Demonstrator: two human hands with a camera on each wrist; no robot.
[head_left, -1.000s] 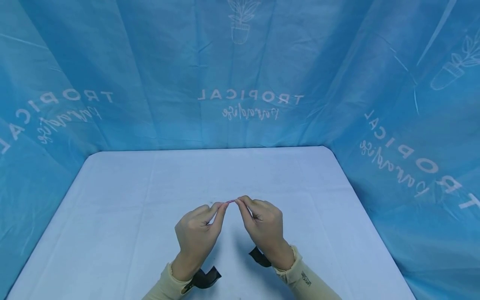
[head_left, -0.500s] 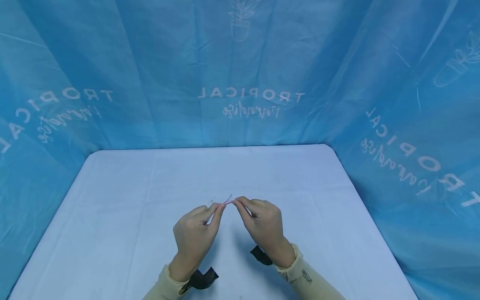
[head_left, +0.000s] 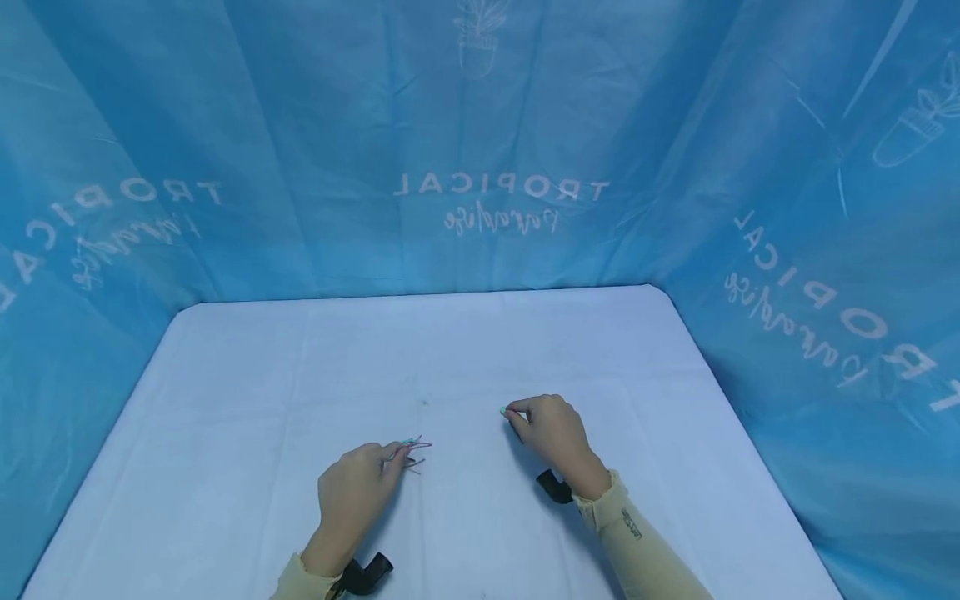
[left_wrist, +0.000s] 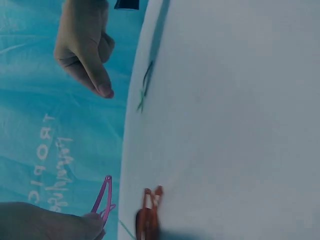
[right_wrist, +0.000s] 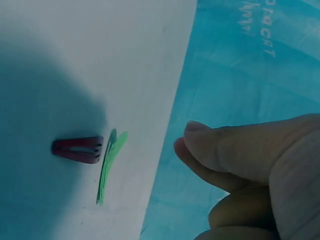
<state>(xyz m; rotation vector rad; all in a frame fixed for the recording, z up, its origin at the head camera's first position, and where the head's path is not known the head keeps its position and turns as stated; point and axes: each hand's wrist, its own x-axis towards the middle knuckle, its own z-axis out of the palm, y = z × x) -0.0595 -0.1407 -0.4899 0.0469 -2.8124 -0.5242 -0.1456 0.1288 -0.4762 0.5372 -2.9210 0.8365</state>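
Observation:
My left hand pinches a pink snap hair clip between thumb and finger. Its looped end sticks out past the fingertips in the left wrist view. Below that hand stands out a reddish-brown hair clip, and several thin clip ends fan out by the fingertips in the head view. My right hand has thumb and forefinger tips together, the other fingers curled, with nothing visible between them. A green hair clip and a dark red hair clip lie close together beneath it on the table.
Both hands are over a table with a white cover. Blue sheets printed with white lettering hang behind it and along both sides. A small dark speck marks the cover between the hands.
The hands, earlier fingertip to fingertip at the pink clip, have parted. My left hand has drawn back down and left with the clip; my right has let go and shifted right.

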